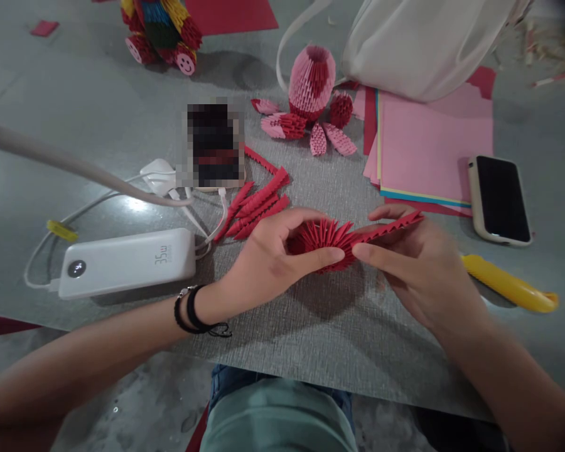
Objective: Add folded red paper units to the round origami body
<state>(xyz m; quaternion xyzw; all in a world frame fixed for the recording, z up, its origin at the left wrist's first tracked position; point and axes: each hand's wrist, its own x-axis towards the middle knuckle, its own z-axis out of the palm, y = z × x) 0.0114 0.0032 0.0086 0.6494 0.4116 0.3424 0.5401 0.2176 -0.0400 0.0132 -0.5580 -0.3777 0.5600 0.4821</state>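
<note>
Above the front part of the table, my left hand (289,248) is closed around a round red piece built of folded paper points (327,235), its thumb lying across the front. My right hand (409,257) pinches a stacked strip of folded red paper (395,227) between thumb and fingers. That strip's left end meets the right side of the round piece; whether the two are joined there I cannot tell. Several more red folded strips (258,204) lie in a pile just beyond my left hand.
A white power bank (127,263) with cables lies left, near a blurred-out device (216,147). Behind stand a pink-and-red paper model (312,81) and a multicoloured one (162,31). At right are coloured paper sheets (433,138), a phone (501,199), a yellow tool (511,282) and a white bag (414,44).
</note>
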